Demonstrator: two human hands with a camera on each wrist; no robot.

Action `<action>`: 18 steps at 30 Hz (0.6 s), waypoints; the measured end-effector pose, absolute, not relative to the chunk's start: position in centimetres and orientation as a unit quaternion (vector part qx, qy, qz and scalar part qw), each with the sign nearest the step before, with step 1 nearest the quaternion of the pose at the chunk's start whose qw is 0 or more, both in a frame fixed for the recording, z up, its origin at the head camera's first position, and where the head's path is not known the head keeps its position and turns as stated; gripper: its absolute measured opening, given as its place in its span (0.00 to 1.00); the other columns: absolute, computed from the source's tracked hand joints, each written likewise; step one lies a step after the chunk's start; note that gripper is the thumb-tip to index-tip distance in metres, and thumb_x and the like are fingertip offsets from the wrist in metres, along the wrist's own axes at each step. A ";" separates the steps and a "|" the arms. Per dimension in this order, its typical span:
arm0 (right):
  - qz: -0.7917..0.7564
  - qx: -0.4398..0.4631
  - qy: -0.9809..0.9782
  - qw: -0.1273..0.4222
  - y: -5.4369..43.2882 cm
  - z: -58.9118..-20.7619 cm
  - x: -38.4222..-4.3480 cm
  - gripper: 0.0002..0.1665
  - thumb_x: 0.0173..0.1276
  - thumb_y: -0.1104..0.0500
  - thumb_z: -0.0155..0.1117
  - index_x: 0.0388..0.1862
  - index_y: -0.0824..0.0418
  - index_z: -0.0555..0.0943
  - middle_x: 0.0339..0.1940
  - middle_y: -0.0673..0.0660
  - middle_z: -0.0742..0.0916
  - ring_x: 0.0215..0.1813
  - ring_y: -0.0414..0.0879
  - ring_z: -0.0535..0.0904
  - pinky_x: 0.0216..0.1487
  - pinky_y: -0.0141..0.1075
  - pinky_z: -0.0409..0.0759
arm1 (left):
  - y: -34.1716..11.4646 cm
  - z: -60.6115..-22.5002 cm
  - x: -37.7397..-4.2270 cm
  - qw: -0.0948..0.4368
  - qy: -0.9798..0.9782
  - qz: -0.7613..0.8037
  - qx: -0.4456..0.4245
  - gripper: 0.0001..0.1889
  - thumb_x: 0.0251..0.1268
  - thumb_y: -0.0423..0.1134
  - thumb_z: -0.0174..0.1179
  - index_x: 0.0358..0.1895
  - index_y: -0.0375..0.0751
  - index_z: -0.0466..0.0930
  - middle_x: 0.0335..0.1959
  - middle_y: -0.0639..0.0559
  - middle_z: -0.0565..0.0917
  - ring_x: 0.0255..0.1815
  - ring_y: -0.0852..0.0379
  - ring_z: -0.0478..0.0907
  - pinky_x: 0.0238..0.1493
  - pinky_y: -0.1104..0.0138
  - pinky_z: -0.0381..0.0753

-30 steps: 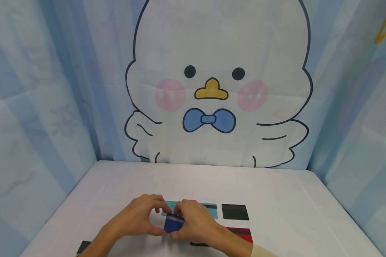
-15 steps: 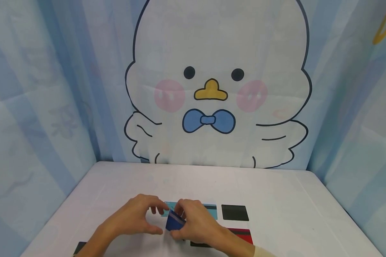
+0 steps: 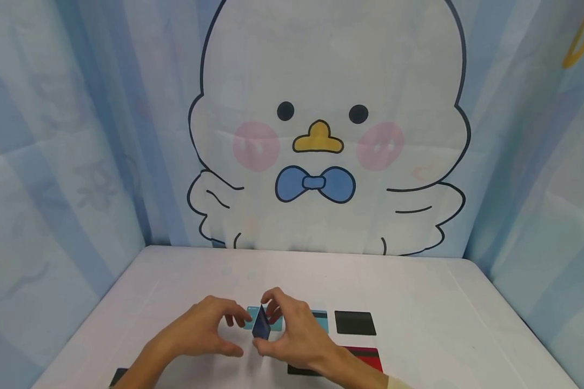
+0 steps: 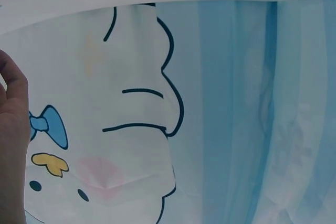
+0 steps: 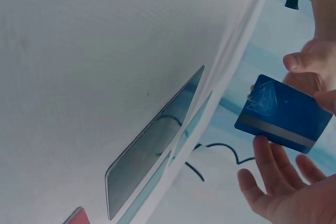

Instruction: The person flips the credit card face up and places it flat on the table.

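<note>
A blue card [image 3: 260, 325] with a grey stripe stands nearly on edge above the table. My right hand [image 3: 299, 330] holds it by its edges, between thumb and fingers. In the right wrist view the broad striped face of the blue card [image 5: 278, 115] shows, with fingertips [image 5: 263, 148] along its lower edge. To the left of the card my left hand [image 3: 199, 328] hovers apart from it, thumb and fingers spread and loosely bent. The left wrist view catches only part of the left hand [image 4: 11, 108] at its edge.
Behind the hands lie two light blue cards, one on the left [image 3: 277, 324] and one on the right [image 3: 320, 321]. A black card [image 3: 355, 323] is right of them. Nearer are a red striped card [image 3: 367, 357] and a dark card [image 3: 302, 371]. Another dark card [image 3: 118, 375] shows by the left forearm.
My left hand has let go of the blue card and drawn back slightly left. The right hand has turned the card from facing me to nearly edge-on.
</note>
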State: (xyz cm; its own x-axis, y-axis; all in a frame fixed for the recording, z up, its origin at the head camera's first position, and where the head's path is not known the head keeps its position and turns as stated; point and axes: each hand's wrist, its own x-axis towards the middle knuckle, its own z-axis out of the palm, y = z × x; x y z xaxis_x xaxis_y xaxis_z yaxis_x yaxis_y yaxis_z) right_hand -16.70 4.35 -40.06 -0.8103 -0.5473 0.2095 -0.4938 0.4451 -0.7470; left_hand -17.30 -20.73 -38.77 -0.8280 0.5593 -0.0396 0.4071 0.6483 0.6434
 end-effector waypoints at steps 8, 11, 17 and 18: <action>-0.440 -0.308 0.843 0.006 4.2 -40.1 -16.6 0.29 0.64 0.46 0.74 0.60 0.43 0.71 0.42 0.42 0.84 0.46 0.42 0.86 0.52 0.42 0.84 | -20.6 -38.9 -17.3 0.126 0.898 0.327 0.265 0.26 0.51 0.50 0.81 0.54 0.48 0.88 0.44 0.60 0.88 0.44 0.56 0.81 0.44 0.62 0.82; -0.441 -0.307 0.844 0.009 4.2 -40.2 -16.5 0.28 0.65 0.45 0.74 0.58 0.43 0.72 0.42 0.42 0.85 0.47 0.42 0.86 0.52 0.41 0.85 | -20.7 -38.9 -17.3 0.124 0.898 0.327 0.266 0.26 0.51 0.50 0.81 0.54 0.48 0.88 0.45 0.60 0.89 0.44 0.56 0.81 0.44 0.62 0.82; -0.446 -0.305 0.841 0.012 4.3 -40.2 -16.4 0.27 0.64 0.46 0.74 0.57 0.44 0.71 0.45 0.46 0.88 0.48 0.42 0.86 0.54 0.43 0.84 | -20.7 -38.9 -17.3 0.115 0.898 0.327 0.272 0.26 0.51 0.50 0.81 0.53 0.47 0.88 0.46 0.59 0.89 0.45 0.55 0.81 0.45 0.61 0.82; -0.445 -0.305 0.842 0.010 4.3 -40.2 -16.4 0.27 0.64 0.46 0.74 0.57 0.43 0.71 0.45 0.46 0.89 0.49 0.42 0.86 0.55 0.44 0.84 | -20.7 -38.9 -17.3 0.114 0.897 0.328 0.272 0.25 0.51 0.50 0.81 0.53 0.47 0.88 0.46 0.59 0.89 0.45 0.55 0.81 0.45 0.61 0.82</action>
State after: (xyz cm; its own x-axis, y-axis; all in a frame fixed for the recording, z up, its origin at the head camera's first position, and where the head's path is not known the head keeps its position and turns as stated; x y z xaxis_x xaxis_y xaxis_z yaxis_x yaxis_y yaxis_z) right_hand -16.41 4.31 -40.23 -0.8141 -0.5222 0.2541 -0.5040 0.4179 -0.7559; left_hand -17.33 -20.70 -38.88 -0.8255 0.5637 -0.0267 0.4140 0.6371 0.6502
